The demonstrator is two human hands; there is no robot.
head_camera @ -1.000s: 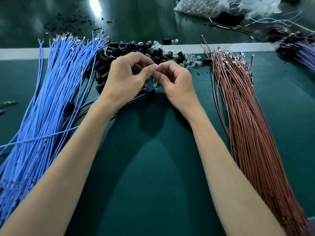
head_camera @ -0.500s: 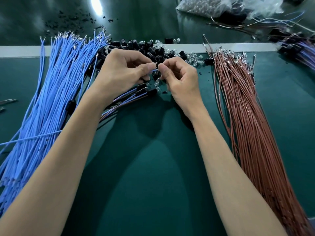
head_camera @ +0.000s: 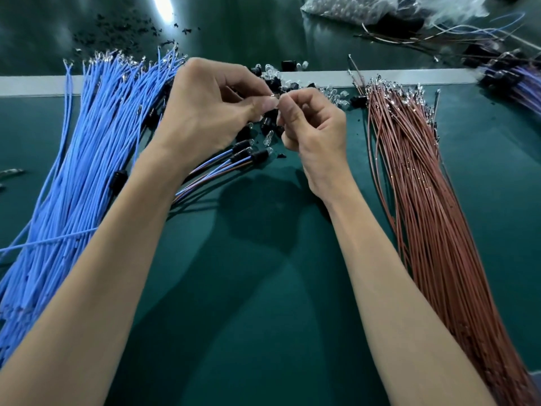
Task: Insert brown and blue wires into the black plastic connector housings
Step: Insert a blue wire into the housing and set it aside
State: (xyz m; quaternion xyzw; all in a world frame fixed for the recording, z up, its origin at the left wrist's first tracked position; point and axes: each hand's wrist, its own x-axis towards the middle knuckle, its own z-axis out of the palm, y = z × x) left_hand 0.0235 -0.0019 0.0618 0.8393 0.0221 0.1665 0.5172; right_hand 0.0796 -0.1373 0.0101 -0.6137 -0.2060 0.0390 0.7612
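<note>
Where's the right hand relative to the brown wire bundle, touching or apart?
Apart. The head view shows bare green mat between the right hand and the brown wire bundle; that hand pinches a small part with the left hand.

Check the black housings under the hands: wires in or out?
In. Blue and brown wires run into the rear of those black housings.
</note>
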